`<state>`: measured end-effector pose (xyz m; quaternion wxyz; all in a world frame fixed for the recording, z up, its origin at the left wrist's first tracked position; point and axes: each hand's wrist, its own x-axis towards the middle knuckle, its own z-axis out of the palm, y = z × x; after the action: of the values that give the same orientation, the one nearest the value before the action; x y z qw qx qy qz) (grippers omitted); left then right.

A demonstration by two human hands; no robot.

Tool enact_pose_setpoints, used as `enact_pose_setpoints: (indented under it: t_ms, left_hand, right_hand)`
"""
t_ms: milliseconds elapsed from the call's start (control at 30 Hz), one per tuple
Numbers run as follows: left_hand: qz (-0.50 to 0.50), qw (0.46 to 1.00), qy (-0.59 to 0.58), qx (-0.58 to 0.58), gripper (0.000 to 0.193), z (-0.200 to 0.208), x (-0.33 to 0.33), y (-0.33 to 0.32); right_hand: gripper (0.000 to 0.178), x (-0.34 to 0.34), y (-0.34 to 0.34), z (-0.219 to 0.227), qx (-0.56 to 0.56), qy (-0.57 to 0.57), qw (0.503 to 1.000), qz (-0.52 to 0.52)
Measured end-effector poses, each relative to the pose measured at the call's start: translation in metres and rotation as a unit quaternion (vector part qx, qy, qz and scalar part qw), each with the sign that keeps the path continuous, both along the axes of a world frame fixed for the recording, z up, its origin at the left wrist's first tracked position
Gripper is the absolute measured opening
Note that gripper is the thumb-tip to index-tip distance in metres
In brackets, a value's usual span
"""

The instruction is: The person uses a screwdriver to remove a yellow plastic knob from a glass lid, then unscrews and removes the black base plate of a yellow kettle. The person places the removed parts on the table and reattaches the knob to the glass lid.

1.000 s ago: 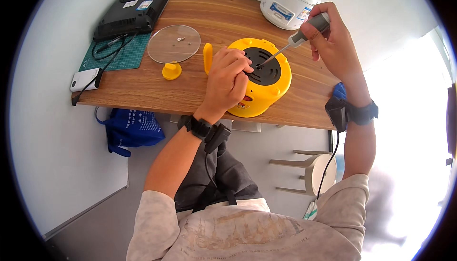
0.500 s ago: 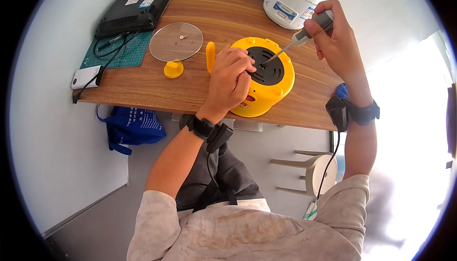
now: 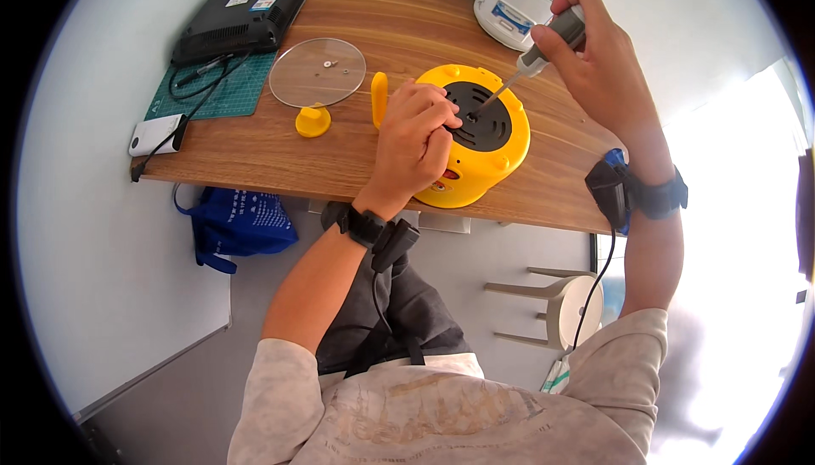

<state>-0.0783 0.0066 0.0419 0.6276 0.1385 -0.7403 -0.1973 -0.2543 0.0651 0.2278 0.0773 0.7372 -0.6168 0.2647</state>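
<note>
A yellow appliance [image 3: 473,176] with a round black slotted plate [image 3: 495,130] facing up rests near the table's front edge. My left hand [image 3: 413,144] is closed over its left side, with curled fingers resting on the plate's edge. In my right hand [image 3: 601,70], fingers wrap round the grey handle of a screwdriver [image 3: 533,58]. The screwdriver slants down to the left, and its tip meets the middle of the plate. Whether a screw sits under the tip is too small to tell. A yellow handle [image 3: 379,100] sticks up beside the left hand.
Left of the appliance lie a round glass lid [image 3: 297,75] with small metal parts on it and a yellow knob [image 3: 312,122]. Farther left are a green cutting mat [image 3: 242,96], a black appliance [image 3: 246,19] and a white box [image 3: 157,136]. A rice cooker [image 3: 509,11] stands behind.
My right hand and the screwdriver handle have shifted slightly, with the grip on the handle altered. The tip stays at the plate's middle, and my left hand keeps its place on the appliance.
</note>
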Motion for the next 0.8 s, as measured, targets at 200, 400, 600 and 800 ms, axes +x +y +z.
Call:
enact_pose_setpoints:
  t_ms: [200,400,600,800]
  left_hand:
    - [0.013,1.000,-0.014,-0.009,0.014,0.002,0.000,0.000]
    - [0.001,1.000,-0.005,-0.006,0.014,0.000,0.001,-0.001]
    - [0.000,1.000,-0.001,-0.004,0.014,0.000,0.000,0.000]
    - [-0.001,1.000,0.003,-0.002,0.015,0.000,-0.001,0.000]
  right_hand:
    - [0.027,-0.003,-0.002,-0.006,0.003,-0.040,0.999,-0.029]
    - [0.028,-0.001,-0.002,-0.005,0.032,-0.078,0.996,-0.008]
    - [0.028,0.001,0.006,-0.001,0.042,-0.083,0.995,-0.035]
    - [0.030,-0.001,0.000,-0.001,0.038,-0.066,0.997,-0.010]
